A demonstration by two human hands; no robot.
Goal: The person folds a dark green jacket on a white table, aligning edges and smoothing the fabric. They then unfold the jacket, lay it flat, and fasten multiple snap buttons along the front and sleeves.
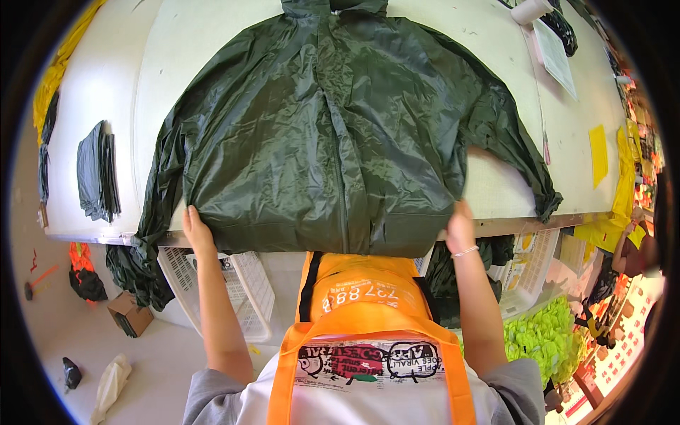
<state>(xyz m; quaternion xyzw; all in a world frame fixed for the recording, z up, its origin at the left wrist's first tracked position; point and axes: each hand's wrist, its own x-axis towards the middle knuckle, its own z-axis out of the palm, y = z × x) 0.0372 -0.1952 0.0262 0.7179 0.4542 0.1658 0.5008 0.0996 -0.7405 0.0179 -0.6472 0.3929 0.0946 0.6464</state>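
A dark green rain jacket (283,134) lies spread front side up on the white table (159,71), its zip running down the middle. Its hem hangs slightly over the near edge. My left hand (197,228) grips the jacket's lower left corner, fingers partly tucked behind the cloth. At the lower right corner my right hand (460,225), with a bracelet on the wrist, pinches the hem; it looks a little blurred. Both sleeves stretch down and outward, the left cuff drooping over the table edge.
Folded dark green cloth (97,172) lies at the table's left. White baskets (244,294) stand below the near edge, dark garments (138,276) beside them. A clipboard (554,58) and a white roll (531,10) sit at the far right. Bright green cloth (542,336) is piled lower right.
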